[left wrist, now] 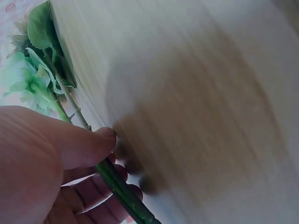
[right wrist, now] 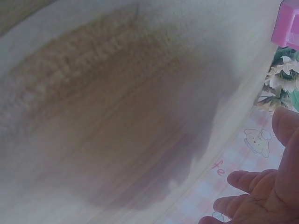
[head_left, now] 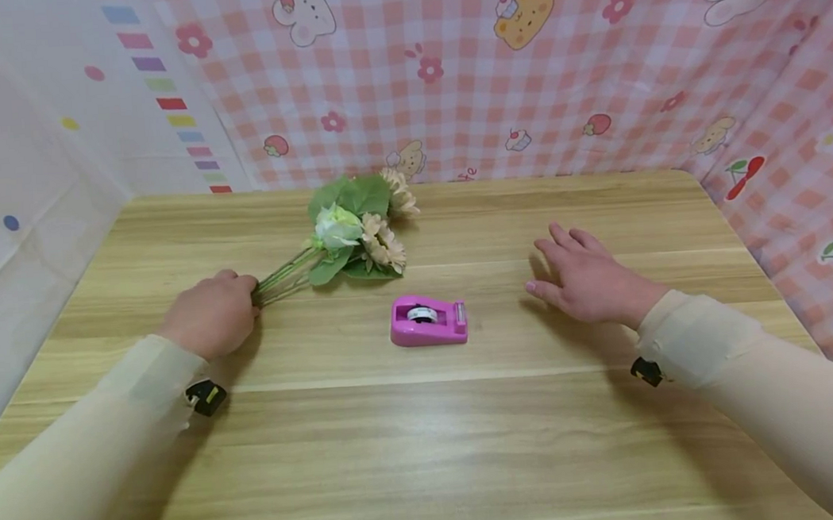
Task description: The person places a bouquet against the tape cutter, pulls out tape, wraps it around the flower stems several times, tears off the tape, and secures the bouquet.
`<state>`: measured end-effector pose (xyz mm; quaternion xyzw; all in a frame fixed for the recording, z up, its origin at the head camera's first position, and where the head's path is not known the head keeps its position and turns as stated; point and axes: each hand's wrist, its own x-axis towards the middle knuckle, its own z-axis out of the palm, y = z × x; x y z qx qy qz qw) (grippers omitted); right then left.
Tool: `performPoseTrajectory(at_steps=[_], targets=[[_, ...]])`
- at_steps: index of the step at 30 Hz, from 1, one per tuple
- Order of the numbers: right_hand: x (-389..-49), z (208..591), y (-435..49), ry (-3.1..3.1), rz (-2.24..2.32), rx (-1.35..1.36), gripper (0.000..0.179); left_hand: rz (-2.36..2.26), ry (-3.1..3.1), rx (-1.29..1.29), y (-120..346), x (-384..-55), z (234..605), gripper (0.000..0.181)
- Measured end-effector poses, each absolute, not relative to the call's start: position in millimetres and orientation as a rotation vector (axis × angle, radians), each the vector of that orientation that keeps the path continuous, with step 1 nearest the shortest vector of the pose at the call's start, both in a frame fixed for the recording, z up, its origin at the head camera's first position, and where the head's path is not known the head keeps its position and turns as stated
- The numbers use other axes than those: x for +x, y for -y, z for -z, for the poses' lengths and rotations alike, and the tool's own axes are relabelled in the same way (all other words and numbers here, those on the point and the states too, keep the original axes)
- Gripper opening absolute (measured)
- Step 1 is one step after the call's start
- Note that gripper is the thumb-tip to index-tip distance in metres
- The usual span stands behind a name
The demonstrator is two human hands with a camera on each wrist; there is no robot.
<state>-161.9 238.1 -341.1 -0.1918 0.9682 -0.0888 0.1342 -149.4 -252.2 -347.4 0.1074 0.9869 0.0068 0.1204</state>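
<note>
My left hand (head_left: 212,314) holds the green stems (left wrist: 119,189) of a bunch of artificial-looking flowers (head_left: 339,229), thumb on one side and fingers curled on the other. The blooms, one whitish-green and others cream, point right and away from me among broad green leaves. To their front right, a pink tape dispenser (head_left: 431,321) with a roll of tape in it sits on the table. My right hand (head_left: 585,273) hovers to the right of the dispenser, fingers spread and nothing in it. In the right wrist view its fingers (right wrist: 252,181) touch no object.
The wooden table (head_left: 428,450) meets a pink checked cloth (head_left: 462,74) with cartoon prints at its back edge. A white cloth with coloured dots (head_left: 28,117) hangs along the left side. Small black devices (head_left: 206,396) are strapped at both wrists.
</note>
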Motion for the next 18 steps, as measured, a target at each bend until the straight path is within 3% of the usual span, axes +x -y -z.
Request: performPoseTrajectory(at_steps=[12,18], targets=[[-161.5,340.9,-238.1,-2.804,0.278,-0.556,0.078,-0.103,-2.866,0.276,255.1,-152.6,346.8,0.010],[-162.4,342.1,-238.2,-2.799,0.270,-0.556,0.078,-0.104,-2.860,0.286,255.1,-152.8,347.7,0.009]])
